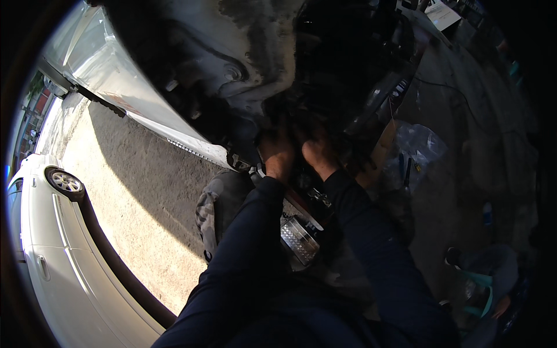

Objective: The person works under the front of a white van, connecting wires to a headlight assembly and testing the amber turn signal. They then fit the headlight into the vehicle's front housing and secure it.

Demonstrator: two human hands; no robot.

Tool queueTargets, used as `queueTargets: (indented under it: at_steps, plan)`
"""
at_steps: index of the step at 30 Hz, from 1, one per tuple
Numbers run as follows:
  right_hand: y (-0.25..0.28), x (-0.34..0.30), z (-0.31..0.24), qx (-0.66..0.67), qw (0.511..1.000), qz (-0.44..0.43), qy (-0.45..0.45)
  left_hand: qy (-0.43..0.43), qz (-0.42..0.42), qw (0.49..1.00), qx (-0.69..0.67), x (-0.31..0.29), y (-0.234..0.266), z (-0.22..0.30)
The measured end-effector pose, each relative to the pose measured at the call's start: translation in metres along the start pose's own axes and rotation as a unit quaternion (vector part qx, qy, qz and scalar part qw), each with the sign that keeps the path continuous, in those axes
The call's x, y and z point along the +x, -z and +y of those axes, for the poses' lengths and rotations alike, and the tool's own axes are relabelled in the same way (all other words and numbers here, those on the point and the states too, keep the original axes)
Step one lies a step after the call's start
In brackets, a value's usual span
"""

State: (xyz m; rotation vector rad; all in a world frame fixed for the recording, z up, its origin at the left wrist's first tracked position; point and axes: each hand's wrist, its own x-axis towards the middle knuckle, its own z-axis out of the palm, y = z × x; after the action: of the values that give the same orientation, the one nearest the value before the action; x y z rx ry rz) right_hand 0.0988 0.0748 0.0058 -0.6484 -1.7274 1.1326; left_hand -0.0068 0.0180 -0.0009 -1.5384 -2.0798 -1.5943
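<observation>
I see the stained metal panel [258, 61] ahead, long axis unclear. Below and right of its lower end, the left hand [277, 153] is nearer, the right hand [317, 153] farther; in shadow, I can't tell whether either grips anything.

The fingertips of the left hand [277, 153] and the right hand [319, 155] were lost in the dark, so what they touched could not be told. Ahead of the left hand, a big grey metal panel [243, 29] ran off the top edge. Far left of that hand, the white car [75, 261] was cut off too. Right of the right hand, thin things [408, 172] by a clear plastic bag [426, 141] were too dim to name. Farther right and nearer, shadow hid much of a person [496, 264].
</observation>
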Motion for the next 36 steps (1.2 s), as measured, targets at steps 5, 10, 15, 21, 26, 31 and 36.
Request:
queueTargets:
  at_steps: [5, 10, 15, 21, 26, 31, 36]
  plan:
    - [-0.010, 0.003, 0.028, 0.533, 0.841, -0.088, 0.016, -0.076, -0.044, 0.989, 0.121, 0.004, 0.001, -0.016]
    - [-0.015, 0.003, 0.022, 0.522, 0.833, 0.048, -0.176, -0.064, -0.041, 0.991, 0.112, 0.003, 0.002, -0.007]
    - [-0.013, 0.002, 0.003, -0.060, 0.996, -0.022, -0.063, -0.117, -0.173, 0.938, 0.277, 0.005, 0.013, 0.003]
    - [-0.008, -0.023, -0.026, -0.127, 0.987, 0.101, 0.015, 0.116, -0.102, 0.982, -0.109, 0.004, 0.010, 0.010]
    - [-0.012, -0.027, -0.052, -0.003, 0.976, 0.109, -0.190, 0.010, -0.180, 0.976, 0.121, -0.004, -0.002, -0.002]
    - [-0.005, -0.021, -0.051, -0.077, 0.994, 0.056, -0.047, 0.032, -0.129, 0.990, 0.047, -0.012, -0.013, -0.004]
    - [-0.004, -0.017, -0.037, -0.111, 0.991, 0.062, -0.030, 0.041, -0.139, 0.989, -0.014, 0.000, 0.003, 0.009]
